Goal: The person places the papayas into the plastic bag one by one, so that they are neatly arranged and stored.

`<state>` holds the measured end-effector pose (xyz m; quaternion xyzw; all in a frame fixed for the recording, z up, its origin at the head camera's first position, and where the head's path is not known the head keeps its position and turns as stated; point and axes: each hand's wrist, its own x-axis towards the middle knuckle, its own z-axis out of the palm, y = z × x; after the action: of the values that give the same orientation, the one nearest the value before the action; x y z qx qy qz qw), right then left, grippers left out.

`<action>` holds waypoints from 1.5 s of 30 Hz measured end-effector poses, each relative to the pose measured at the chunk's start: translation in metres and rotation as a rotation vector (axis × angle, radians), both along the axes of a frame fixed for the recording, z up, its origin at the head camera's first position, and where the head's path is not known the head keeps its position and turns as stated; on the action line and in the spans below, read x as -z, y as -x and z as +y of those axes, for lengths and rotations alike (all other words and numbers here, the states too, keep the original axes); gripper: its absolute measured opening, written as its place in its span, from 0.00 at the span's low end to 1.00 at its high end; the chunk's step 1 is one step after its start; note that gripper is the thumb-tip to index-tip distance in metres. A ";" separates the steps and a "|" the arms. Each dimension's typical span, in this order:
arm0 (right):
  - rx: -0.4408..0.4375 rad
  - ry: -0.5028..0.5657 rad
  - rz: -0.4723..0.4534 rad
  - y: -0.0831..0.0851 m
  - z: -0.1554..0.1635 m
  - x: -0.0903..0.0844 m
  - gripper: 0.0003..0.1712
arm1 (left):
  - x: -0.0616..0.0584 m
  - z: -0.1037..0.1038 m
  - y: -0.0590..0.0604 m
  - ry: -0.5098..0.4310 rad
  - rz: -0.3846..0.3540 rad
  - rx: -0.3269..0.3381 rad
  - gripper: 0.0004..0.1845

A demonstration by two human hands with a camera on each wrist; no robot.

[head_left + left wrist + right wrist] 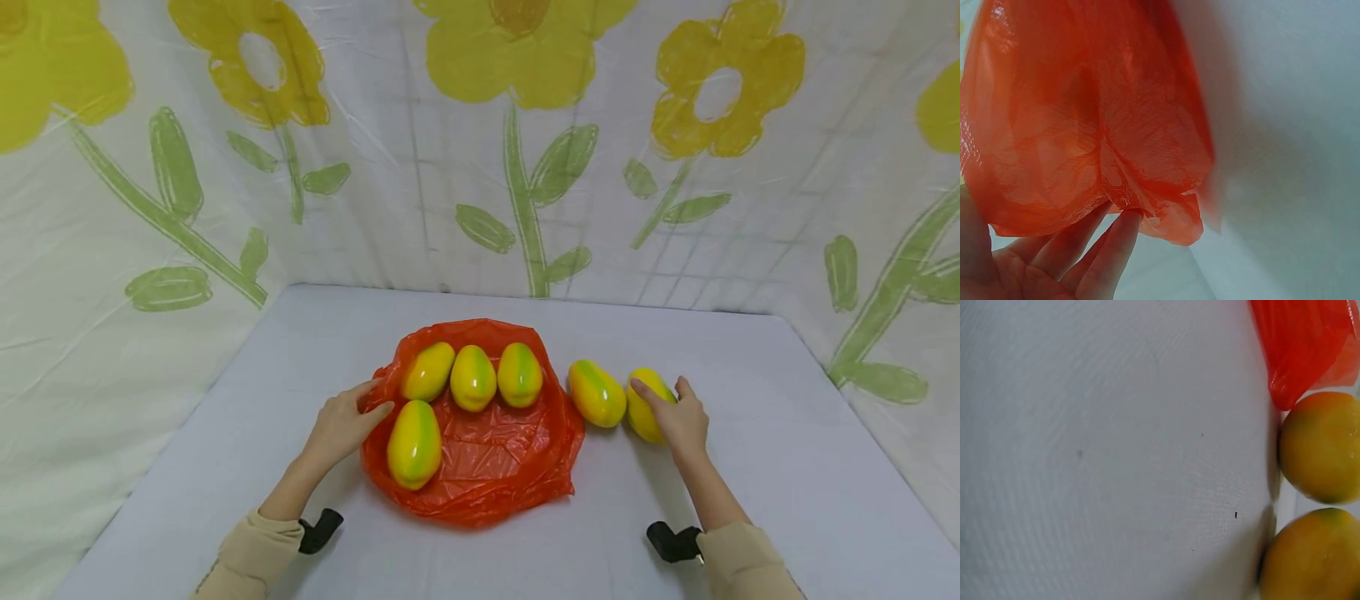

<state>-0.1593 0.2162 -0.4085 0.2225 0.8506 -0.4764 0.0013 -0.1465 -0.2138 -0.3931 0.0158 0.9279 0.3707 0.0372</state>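
Observation:
A red plastic bag lies spread on the table with its mouth turned up. Several glossy yellow-green fruits, mangoes by their look, lie inside, one mango at the near left. My left hand is at the bag's left rim, thumb apart from the fingers. Fingers touch the bag's side in the left wrist view. At the right, my right hand reaches over one mango, thumb across its top and fingers beside it. Another mango lies between it and the bag. The right wrist view does not show the hand.
The table has a pale cover. Behind it hangs a white cloth painted with yellow flowers. Black wrist mounts jut from the sleeves. In the right wrist view the two outside mangoes lie close together near the bag's edge.

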 end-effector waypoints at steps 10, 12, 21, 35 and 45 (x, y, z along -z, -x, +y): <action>0.015 -0.018 -0.029 0.003 0.000 0.006 0.56 | -0.001 0.001 0.000 0.010 -0.006 -0.006 0.28; 0.011 -0.020 -0.036 0.003 0.000 0.006 0.56 | -0.002 0.002 -0.001 0.010 -0.009 -0.008 0.28; -0.002 -0.030 -0.044 0.003 0.000 0.008 0.55 | -0.002 0.002 -0.001 0.004 -0.012 -0.010 0.28; 0.046 -0.045 -0.019 0.000 0.003 0.007 0.52 | 0.000 0.001 0.000 0.013 -0.008 -0.010 0.28; 0.086 -0.041 0.020 -0.003 0.003 -0.007 0.52 | -0.001 0.002 -0.001 0.023 0.007 -0.002 0.28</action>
<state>-0.1565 0.2189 -0.4016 0.2539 0.8499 -0.4607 -0.0321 -0.1459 -0.2113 -0.3916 0.0158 0.9322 0.3601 0.0339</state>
